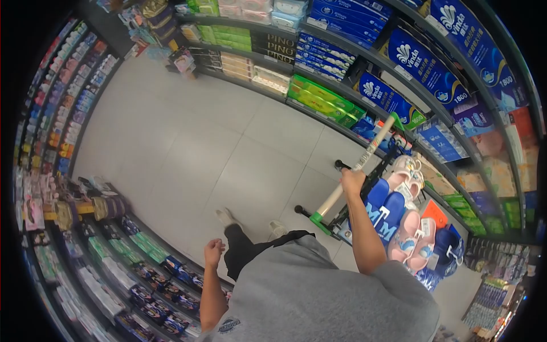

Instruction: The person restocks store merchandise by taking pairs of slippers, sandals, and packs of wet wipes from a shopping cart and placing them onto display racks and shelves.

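My right hand is wrapped round the pale handlebar of a shopping cart; the bar has green ends. Slippers fill the cart beyond my forearm. Among them are blue slippers with large light letters, pink slippers, dark blue slippers and pale slippers with pink insides. My left hand hangs away from the cart, its fingers curled in with nothing visible in them. It is nearest to the lower left shelves.
Shelves of boxed tissue packs curve along the top and right. More stocked shelves line the left side, and low shelves stand at the lower left. A tiled floor stretches between them. Cart wheels stick out near my feet.
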A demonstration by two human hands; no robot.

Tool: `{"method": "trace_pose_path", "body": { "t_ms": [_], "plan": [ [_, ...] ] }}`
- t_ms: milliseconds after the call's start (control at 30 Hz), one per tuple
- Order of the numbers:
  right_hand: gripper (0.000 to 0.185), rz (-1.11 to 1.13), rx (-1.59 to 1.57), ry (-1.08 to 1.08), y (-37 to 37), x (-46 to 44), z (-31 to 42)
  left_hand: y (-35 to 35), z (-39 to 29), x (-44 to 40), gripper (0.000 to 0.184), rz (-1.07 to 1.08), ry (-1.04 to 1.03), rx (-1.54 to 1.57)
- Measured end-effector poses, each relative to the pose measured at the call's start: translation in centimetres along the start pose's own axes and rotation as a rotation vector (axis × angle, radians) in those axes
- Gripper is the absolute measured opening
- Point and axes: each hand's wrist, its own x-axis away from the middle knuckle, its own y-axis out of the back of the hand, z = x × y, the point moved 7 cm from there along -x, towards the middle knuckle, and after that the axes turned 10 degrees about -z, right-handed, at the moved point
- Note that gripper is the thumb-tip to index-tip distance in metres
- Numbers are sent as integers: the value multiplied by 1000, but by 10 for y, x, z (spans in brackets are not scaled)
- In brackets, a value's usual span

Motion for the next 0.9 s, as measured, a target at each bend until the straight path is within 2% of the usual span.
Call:
{"method": "trace_pose_path", "body": {
  "t_ms": [33, 233, 433, 467, 533, 600, 667, 733, 800, 867, 900],
  "plan": [
    [14, 20, 11, -9, -16, 9, 12, 8, 10, -10, 28, 11, 0, -7],
    [12, 14, -50, -66, -120, 61, 60, 105, 105, -82, 29, -2, 333, -22],
    [22, -61, 41, -57, -218, 91, 110, 183, 50, -179, 29, 111, 288, -237],
    [22, -67, 46, -61, -235, 94, 120, 193, 34, -204, 26, 47, 320, -253],
    [20, -72, 27, -54, -269, 102, 132, 200, -15, -261, 19, 61, 209, -94],
    [18, -91, 30, -48, -297, 109, 148, 193, -90, -309, 20, 217, -76, -206],
    [18, -68, 18, -52, -329, 113, 161, 171, -182, -322, 23, 114, -137, -78],
    [15, -100, 2, 25, -379, 103, 147, 132, -285, -304, 32, 202, -287, -75],
    [15, -143, 42, 153, -402, 123, 174, 82, -377, -257, 36, 364, -433, 28],
    [23, 117, 52, -61, -411, 155, 216, 33, -419, -217, 37, 474, -512, 60],
    [31, 230, 24, -90, -439, 155, 209, 12, -434, -201, 39, 465, -615, 2]
  ]
}}
